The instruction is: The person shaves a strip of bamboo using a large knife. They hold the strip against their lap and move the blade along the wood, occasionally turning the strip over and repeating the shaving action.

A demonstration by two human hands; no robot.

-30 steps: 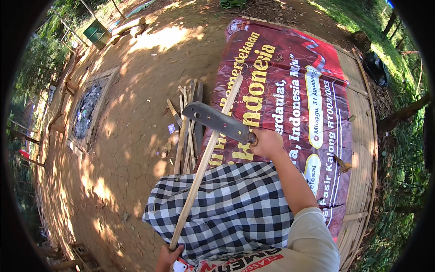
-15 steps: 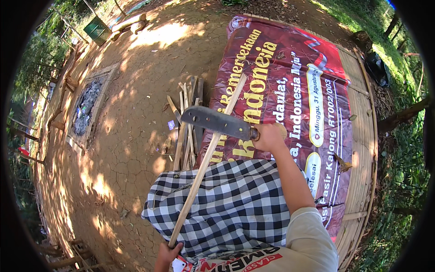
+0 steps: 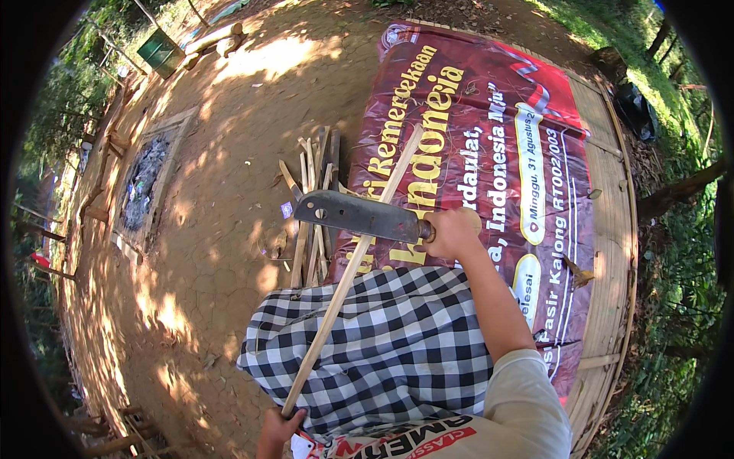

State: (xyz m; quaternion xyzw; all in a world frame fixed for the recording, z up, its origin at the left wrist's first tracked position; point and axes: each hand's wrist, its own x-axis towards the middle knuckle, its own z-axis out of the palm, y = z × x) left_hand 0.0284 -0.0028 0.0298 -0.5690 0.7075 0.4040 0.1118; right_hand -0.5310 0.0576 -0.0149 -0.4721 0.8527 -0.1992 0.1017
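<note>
My right hand (image 3: 454, 232) is closed round the wooden handle of a cleaver-like machete, whose broad dark blade (image 3: 359, 215) points left. The blade lies across a long pale bamboo strip (image 3: 336, 306); whether it touches the strip cannot be told. My left hand (image 3: 281, 424) grips the strip's near end, low in the view. From there the strip slants up and right over a black-and-white checked cloth (image 3: 375, 344) on my lap, its far end above a dark red printed banner (image 3: 489, 153).
The banner covers a bamboo platform (image 3: 608, 283) on the right. Several bamboo strips (image 3: 310, 245) are piled on the dirt ground left of the banner. Farther left is a framed ash pit (image 3: 145, 180). A green bin (image 3: 162, 53) stands at the far left, and a black bag (image 3: 636, 111) lies far right.
The machete blade has shifted slightly left and down, and its tip has turned lower, so it lies a little flatter. My left hand and the bamboo strip stay nearly in place.
</note>
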